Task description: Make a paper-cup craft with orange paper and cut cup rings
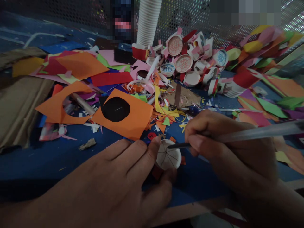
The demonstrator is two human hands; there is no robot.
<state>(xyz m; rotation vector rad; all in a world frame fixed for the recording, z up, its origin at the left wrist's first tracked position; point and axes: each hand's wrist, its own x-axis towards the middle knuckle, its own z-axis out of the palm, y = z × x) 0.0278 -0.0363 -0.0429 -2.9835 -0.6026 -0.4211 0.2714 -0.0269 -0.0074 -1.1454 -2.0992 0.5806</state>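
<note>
A small white paper cup (pixel 169 159) stands near the table's front edge, its round white base facing up. Dark lines cross on that base like spokes. My left hand (pixel 118 177) grips the cup from the left, index finger at its far rim and thumb at its near rim. In my right hand (pixel 228 148) is a pen (pixel 258 132) with a clear barrel, pinched between thumb and fingers. The dark tip rests at the cup's base, right of where the lines meet. Red paper shows beneath the cup, mostly hidden by my fingers.
Beyond my hands lie orange paper (pixel 140 117) with a round hole and many paper scraps (pixel 168 110). Decorated paper cups (pixel 184 63) are heaped at the back, beside a tall cup stack (pixel 149 22). Brown cardboard (pixel 21 104) covers the left. A perforated metal panel (pixel 190 19) stands behind.
</note>
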